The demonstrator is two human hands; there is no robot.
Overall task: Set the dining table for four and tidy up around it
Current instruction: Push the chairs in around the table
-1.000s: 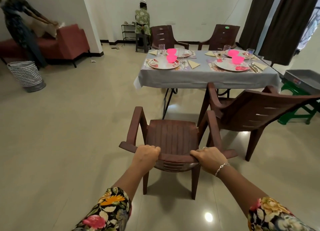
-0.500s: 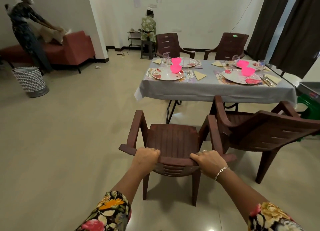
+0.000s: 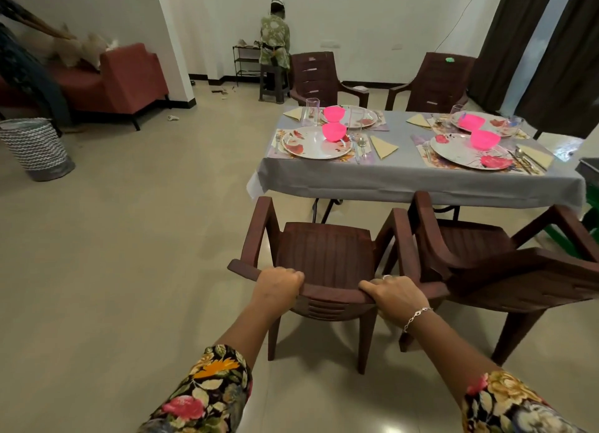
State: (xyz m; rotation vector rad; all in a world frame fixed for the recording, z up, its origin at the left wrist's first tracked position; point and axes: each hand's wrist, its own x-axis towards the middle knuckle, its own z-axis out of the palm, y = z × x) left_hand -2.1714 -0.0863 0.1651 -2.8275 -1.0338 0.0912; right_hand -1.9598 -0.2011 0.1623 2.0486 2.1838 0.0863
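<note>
A brown plastic armchair (image 3: 324, 251) stands in front of me, its seat facing the dining table (image 3: 405, 181). My left hand (image 3: 278, 285) grips the top of its backrest on the left, and my right hand (image 3: 393, 294) grips it on the right. The table wears a grey cloth and carries floral plates (image 3: 316, 144), pink bowls (image 3: 334, 131), glasses, cutlery and folded yellow napkins (image 3: 382, 146). A second brown chair (image 3: 505, 264) stands just right of mine, close against it.
Two more brown chairs (image 3: 319, 75) stand at the table's far side. A person stands at a shelf by the back wall (image 3: 275, 33). A red sofa (image 3: 123, 79) and a patterned basket (image 3: 34, 147) are at the left. Open floor lies left of my chair.
The chair in my hands and I have moved closer to the table, which now fills more of the view. Both hands keep the same grip on the backrest.
</note>
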